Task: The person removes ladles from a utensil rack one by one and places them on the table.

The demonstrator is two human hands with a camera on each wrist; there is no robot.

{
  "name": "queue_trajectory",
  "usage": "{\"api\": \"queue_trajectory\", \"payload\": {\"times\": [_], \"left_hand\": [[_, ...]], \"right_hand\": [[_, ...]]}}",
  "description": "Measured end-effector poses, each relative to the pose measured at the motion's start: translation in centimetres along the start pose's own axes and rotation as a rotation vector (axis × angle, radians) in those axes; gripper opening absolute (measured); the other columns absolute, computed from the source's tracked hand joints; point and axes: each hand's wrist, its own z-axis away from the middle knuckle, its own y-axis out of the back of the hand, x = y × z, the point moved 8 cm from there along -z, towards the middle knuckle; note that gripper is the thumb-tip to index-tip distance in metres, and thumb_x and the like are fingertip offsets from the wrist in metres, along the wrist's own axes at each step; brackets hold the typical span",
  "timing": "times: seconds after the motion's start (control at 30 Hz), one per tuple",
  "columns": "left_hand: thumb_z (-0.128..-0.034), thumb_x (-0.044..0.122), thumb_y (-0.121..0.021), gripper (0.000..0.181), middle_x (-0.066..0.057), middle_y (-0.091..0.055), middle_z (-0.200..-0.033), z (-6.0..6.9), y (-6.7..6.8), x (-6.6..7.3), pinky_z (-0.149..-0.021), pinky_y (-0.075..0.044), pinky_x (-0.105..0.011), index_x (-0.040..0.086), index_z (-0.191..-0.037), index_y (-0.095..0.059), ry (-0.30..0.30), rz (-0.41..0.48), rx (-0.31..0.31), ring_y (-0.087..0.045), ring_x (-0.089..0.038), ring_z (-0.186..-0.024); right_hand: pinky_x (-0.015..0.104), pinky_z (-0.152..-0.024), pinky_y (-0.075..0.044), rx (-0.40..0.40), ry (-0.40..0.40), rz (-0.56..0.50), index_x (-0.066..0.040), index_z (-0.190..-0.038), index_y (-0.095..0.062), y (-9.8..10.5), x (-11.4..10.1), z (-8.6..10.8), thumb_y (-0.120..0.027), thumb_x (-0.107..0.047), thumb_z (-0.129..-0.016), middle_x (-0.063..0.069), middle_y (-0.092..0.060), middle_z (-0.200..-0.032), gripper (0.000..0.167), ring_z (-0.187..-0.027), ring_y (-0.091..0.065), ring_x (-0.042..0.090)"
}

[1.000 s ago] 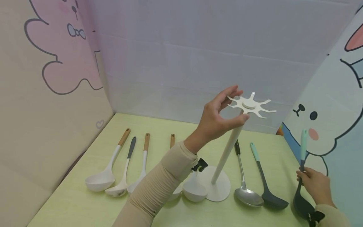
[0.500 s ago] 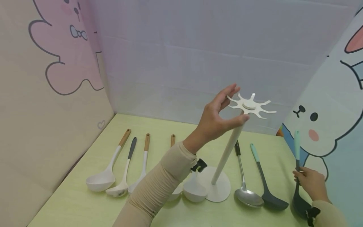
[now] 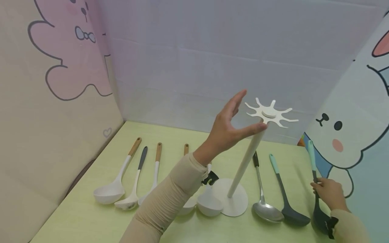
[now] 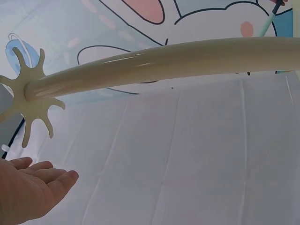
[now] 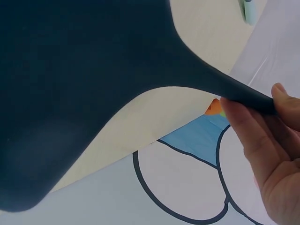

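A white utensil stand rises from a round base [image 3: 238,204]; its pole [image 3: 247,160] leans in the head view and carries a wheel of hooks [image 3: 268,114] on top. My left hand [image 3: 225,130] is spread at that wheel, thumb at or close to the pole's upper end, fingers straight and apart from the hooks. In the left wrist view, the palm [image 4: 35,190] shows beneath the hooks. At the right, my right hand [image 3: 330,193] pinches a dark ladle [image 5: 84,84] by its neck between thumb and fingers. The ladle stands upright, its mint handle end [image 3: 311,155] uppermost.
Left of the stand lie several white ladles and spoons, such as one with a wooden handle [image 3: 109,192]. A steel ladle [image 3: 268,212] and a dark turner-like utensil with a mint handle [image 3: 293,216] lie right of it. Printed cloth walls [image 3: 212,67] enclose the table.
My left fingers have come away from the hook wheel and straightened. My right hand has shifted left with the ladle, whose handle tilts further left.
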Motion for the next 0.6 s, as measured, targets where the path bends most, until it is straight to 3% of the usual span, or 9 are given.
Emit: {"api": "queue_trajectory", "payload": {"times": [0.17,0.37,0.53,0.6], "left_hand": [[-0.0835,0.016,-0.08,0.09,0.006,-0.03,-0.159,0.1,0.2,-0.3,-0.114,-0.024,-0.018,0.009,-0.157,-0.027,0.004,0.013,0.01,-0.025,0.003,-0.142],[-0.0861,0.012,-0.077,0.084,-0.005,-0.044,-0.153,0.7,-0.1,-0.7,-0.113,-0.028,-0.021,0.007,-0.155,-0.029,-0.009,0.078,-0.002,-0.034,0.003,-0.138],[-0.0857,0.006,-0.075,0.083,-0.014,-0.05,-0.147,1.3,-0.6,-1.4,-0.11,-0.036,-0.024,0.006,-0.154,-0.027,-0.021,0.109,-0.018,-0.044,-0.009,-0.135],[-0.0857,0.004,-0.075,0.082,-0.016,-0.053,-0.143,1.6,-0.9,-1.7,-0.106,-0.041,-0.024,0.006,-0.153,-0.029,-0.022,0.108,-0.029,-0.051,-0.015,-0.131]], "right_hand": [[0.042,-0.055,-0.052,-0.026,0.021,0.019,0.023,-0.095,-0.06,-0.3,-0.4,-0.3,-0.063,-0.001,-0.09,0.018,-0.069,-0.067,0.025,-0.055,-0.066,0.021],[0.039,-0.052,-0.049,-0.042,0.046,0.039,0.018,-0.083,-0.061,-0.8,-0.4,-0.5,-0.063,-0.002,-0.089,0.012,-0.067,-0.061,0.021,-0.052,-0.062,0.019],[0.035,-0.05,-0.044,-0.055,0.055,0.051,0.008,-0.074,-0.062,-1.1,-0.3,-0.7,-0.063,-0.003,-0.09,0.008,-0.065,-0.059,0.02,-0.05,-0.058,0.015],[0.036,-0.05,-0.044,-0.068,0.05,0.047,0.009,-0.075,-0.063,-1.4,-0.1,-1.0,-0.064,-0.003,-0.09,0.009,-0.066,-0.059,0.019,-0.049,-0.058,0.015]]}}
